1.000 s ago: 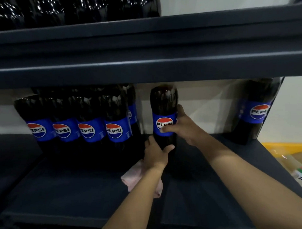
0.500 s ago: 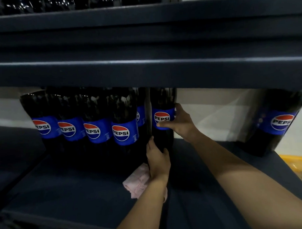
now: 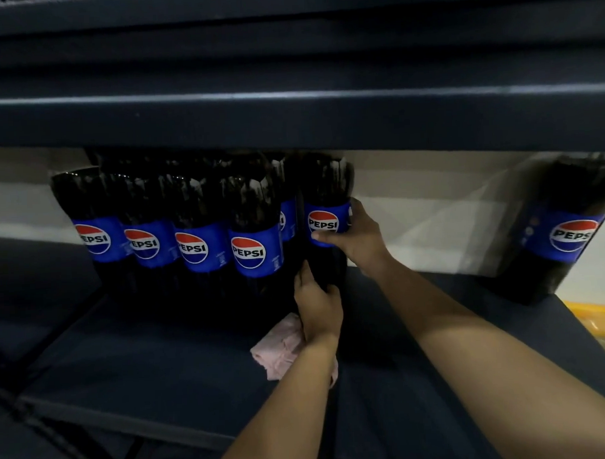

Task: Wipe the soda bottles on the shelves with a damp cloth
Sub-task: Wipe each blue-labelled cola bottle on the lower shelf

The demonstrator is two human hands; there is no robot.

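The right hand (image 3: 354,239) is gripping the soda bottle (image 3: 326,208) at its label band, fingers curled round it, thumb lying across the front. The left hand (image 3: 317,306) is clasping the bottle's lower body, fingers wrapped on the dark plastic, with the pink cloth (image 3: 281,345) lying beneath the wrist on the shelf (image 3: 144,365). Whether that hand is also holding the cloth cannot be told. For a good result, steady the bottle at the label and bring the cloth onto the body. Left of the fingers, 4 bottles (image 3: 198,229) are showing "PEPSI" on blue labels; 1 more bottle (image 3: 565,230) is standing well right.
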